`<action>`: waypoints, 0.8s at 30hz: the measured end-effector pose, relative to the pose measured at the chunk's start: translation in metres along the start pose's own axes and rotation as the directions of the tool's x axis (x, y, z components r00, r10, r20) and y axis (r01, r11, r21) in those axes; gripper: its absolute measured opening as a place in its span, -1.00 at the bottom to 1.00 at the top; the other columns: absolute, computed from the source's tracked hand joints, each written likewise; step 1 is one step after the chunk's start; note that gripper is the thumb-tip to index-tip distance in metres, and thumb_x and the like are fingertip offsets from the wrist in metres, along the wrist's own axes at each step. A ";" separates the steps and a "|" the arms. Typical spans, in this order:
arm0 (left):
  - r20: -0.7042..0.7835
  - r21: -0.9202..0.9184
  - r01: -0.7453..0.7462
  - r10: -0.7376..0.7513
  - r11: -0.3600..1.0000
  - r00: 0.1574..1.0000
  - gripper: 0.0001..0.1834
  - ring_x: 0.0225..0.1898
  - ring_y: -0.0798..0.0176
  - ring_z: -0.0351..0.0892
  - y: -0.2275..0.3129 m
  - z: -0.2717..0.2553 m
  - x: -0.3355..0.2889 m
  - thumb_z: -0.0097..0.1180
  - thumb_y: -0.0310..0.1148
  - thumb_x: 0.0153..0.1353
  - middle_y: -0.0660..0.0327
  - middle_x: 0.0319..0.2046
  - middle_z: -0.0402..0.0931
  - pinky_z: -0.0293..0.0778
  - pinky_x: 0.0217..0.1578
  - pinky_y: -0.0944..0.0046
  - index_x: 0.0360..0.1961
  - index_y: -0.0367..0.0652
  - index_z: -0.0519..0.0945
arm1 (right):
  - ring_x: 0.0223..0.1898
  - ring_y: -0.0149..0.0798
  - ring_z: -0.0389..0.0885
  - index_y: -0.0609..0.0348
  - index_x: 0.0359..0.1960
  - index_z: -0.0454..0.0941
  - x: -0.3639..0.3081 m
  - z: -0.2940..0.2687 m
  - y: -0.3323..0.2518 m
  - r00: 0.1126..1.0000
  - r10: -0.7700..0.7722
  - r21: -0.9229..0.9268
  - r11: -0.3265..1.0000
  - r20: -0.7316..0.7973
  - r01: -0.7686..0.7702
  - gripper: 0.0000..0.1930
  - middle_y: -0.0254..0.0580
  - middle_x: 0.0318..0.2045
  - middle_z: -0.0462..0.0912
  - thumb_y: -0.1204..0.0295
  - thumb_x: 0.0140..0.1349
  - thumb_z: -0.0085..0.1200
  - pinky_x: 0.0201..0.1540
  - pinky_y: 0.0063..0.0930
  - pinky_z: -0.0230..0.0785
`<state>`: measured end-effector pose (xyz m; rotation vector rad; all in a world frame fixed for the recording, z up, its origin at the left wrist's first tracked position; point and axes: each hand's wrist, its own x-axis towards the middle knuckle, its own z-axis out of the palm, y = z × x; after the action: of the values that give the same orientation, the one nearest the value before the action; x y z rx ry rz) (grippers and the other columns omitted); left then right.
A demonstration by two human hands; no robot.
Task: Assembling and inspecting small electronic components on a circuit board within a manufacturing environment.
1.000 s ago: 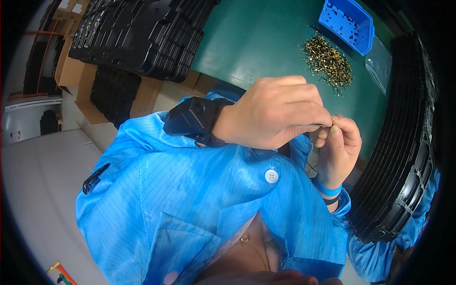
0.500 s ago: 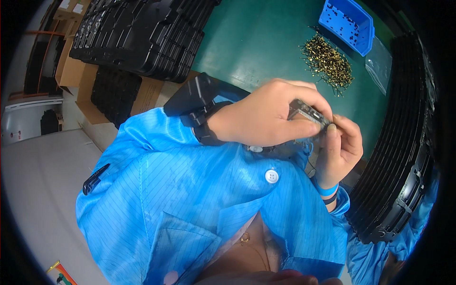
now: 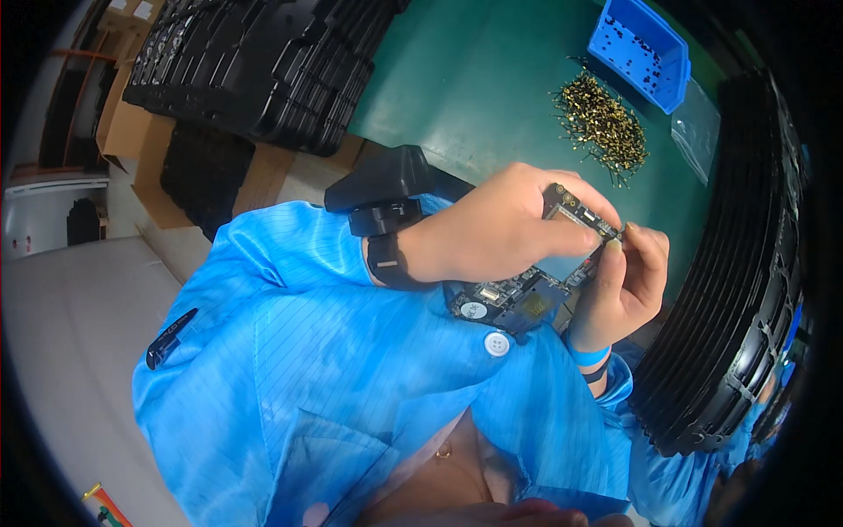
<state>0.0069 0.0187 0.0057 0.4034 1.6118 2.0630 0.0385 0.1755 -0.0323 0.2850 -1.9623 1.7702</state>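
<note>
A dark circuit board (image 3: 534, 306) is gripped in my left hand (image 3: 492, 224), thumb on its face and fingers curled over its far edge. It carries a pale blue square, a round white sticker and small components. At the board's right corner, my right hand (image 3: 632, 285) is closed, thumb and fingertips pinched against the edge. Whatever lies in that pinch is hidden or too small to make out. Beyond both hands, a heap of small brass-coloured parts with thin dark leads (image 3: 604, 125) rests on the green table (image 3: 448, 83).
A blue bin (image 3: 674, 68) with small dark pieces stands at the far right, beside a clear plastic bag (image 3: 695, 132). Stacked black trays rise at the right (image 3: 716, 290) and far left (image 3: 255, 66). An open cardboard box (image 3: 145, 162) sits at the left.
The board has tilted so its face with the pale square and white sticker now shows. My left wrist has turned; my right fingertips remain at the board's corner.
</note>
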 end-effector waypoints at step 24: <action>-0.005 -0.030 0.001 -0.002 1.000 1.000 -0.74 -0.23 0.39 0.40 -0.004 0.000 -0.005 0.08 -0.42 0.01 0.24 -0.32 0.45 0.30 -0.17 0.42 -0.24 -0.28 0.50 | -0.54 -0.34 0.40 0.24 -0.40 0.58 0.001 -0.004 -0.011 0.931 -0.359 -0.473 0.809 0.070 0.348 -0.78 -0.24 -0.54 0.41 0.69 -0.17 0.19 -0.30 -0.37 0.44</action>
<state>0.0114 0.0169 0.0026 0.3866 1.5815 2.0863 0.0436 0.1781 -0.0226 0.4234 -2.0897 1.0081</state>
